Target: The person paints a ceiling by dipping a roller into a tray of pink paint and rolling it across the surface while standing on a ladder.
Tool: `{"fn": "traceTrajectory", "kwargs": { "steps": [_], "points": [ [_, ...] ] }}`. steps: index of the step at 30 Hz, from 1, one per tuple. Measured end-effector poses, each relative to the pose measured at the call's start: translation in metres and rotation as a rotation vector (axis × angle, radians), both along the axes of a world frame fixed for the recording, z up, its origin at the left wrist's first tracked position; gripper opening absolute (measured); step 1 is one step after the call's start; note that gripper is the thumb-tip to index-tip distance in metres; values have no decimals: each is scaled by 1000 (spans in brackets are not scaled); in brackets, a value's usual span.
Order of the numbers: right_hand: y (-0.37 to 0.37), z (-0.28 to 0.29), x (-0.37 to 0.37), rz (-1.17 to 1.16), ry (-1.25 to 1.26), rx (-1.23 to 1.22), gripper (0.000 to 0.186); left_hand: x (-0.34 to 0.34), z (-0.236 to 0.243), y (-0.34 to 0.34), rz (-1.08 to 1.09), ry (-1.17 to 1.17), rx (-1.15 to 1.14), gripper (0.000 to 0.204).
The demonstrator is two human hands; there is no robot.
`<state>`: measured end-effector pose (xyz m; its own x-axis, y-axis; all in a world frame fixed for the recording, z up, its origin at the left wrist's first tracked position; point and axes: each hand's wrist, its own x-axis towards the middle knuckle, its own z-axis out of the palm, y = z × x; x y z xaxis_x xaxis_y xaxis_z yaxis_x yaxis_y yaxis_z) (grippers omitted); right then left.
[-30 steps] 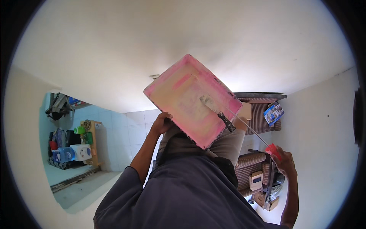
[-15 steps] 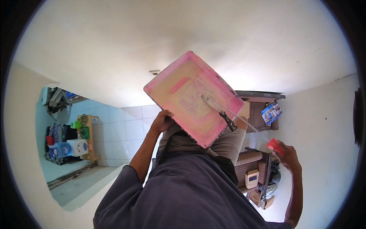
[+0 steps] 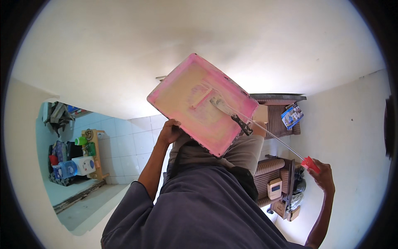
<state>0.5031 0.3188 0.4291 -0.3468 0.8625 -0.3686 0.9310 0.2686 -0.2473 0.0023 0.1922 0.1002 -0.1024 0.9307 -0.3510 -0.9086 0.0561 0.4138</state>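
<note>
My left hand (image 3: 170, 132) is closed on the near-left edge of a pink paint tray (image 3: 226, 143). The tray is held at an angle in front of me, smeared with cream-coloured paint. Far out to the right, my right hand (image 3: 322, 174) grips the red handle of a paint roller (image 3: 310, 164). Its thin metal rod reaches across the tray's right edge into the paint, where the roller head blends with the paint and is hard to make out. A paint-coated putty knife (image 3: 241, 124) with a black handle lies in the tray, under or beside the rod.
Ahead stands a pale wall (image 3: 124, 54), with another wall (image 3: 340, 128) to the right. Striped cushioned seats (image 3: 271, 168) stand on the right, one carrying a blue packet (image 3: 292, 116). Through an opening at left are a wooden stand (image 3: 98, 153) and a blue water bottle (image 3: 67, 169).
My right hand has drawn the roller handle right and slightly down. The tray, with the putty knife in it, has shifted a little left and up in view.
</note>
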Motion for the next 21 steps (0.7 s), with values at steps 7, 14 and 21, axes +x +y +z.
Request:
{"fn": "traceTrajectory", "kwargs": {
  "steps": [7,14,21],
  "points": [
    [-3,0,-1,22,66,-15,37,6,29,0,40,35,-40,7],
    [11,-19,-15,53,109,29,35,9,39,2,39,71,-67,4],
    [10,-35,-25,38,130,-12,37,-2,0,-5,-2,-28,67,19]
  ]
}}
